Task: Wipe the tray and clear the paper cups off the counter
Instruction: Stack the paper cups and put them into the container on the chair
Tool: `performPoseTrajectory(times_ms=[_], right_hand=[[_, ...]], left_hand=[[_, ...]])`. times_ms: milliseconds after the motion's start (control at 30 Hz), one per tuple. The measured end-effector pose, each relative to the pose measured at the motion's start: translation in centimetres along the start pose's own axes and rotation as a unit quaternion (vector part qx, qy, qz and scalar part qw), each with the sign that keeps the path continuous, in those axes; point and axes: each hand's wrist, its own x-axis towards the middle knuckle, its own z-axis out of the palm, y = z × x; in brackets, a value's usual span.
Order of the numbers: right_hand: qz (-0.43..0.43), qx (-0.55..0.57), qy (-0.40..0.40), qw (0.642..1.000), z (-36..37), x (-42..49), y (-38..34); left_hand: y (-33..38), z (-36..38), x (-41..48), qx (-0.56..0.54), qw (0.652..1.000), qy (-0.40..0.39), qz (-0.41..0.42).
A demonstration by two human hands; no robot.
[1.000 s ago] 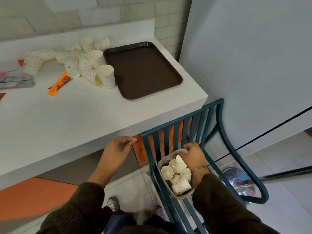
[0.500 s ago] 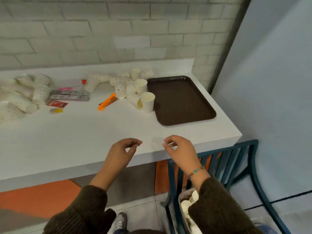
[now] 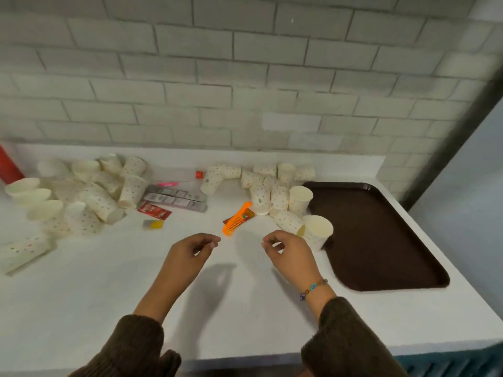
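Observation:
A dark brown tray lies on the white counter at the right. Several dotted paper cups are heaped left of the tray, and one upright cup stands against the tray's left edge. A second heap of paper cups lies at the far left. My left hand and my right hand hover over the counter's middle, fingers loosely curled, holding nothing. My right hand is just left of the upright cup.
An orange comb lies beyond my hands. Foil strips, a red sachet, a small yellow packet and a pink item sit between the heaps. A red object stands far left. A brick wall backs the counter.
Both hands rose from the cup-filled container on the chair below the counter and now hang over the counter top. The view lifted from the chair to the counter and wall.

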Motion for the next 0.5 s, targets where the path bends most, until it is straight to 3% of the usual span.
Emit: performPoseTrajectory(times_ms=[300, 500], right_hand=[[0.124, -0.051, 0.166, 0.977, 2.2, 4.9, 1.0], [0.251, -0.076, 0.167, 0.950, -0.6, 5.5, 3.8]], left_hand=[[-3.5, -1.3, 11.4, 0.039, 0.992, -0.120, 0.031], [-1.6, 3.5, 17.4, 0.069, 0.973, -0.206, 0.080]])
